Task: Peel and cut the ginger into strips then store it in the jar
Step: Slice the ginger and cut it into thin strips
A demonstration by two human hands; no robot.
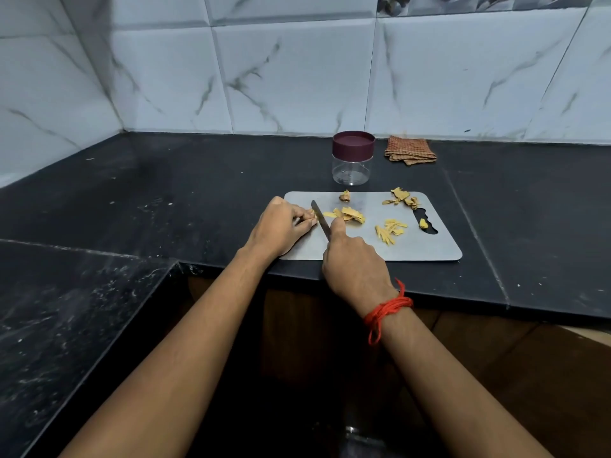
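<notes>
A grey cutting board (429,246) lies on the black counter. My left hand (281,228) pinches a small ginger piece (311,215) at the board's left end. My right hand (355,262) grips a knife (320,221), whose blade stands just right of that piece. Beside the blade lies a heap of ginger slices (350,214). Cut strips (390,229) lie further right. Peel scraps (401,197) sit at the board's far right corner, with another chunk (345,196) at its far edge. A clear jar (353,158) with a maroon lid on stands behind the board.
A folded checked cloth (410,150) lies to the right of the jar, against the tiled wall. The black counter (165,193) turns a corner at the left, and its front edge runs just below the board. One ginger bit (423,223) lies in the board's handle slot.
</notes>
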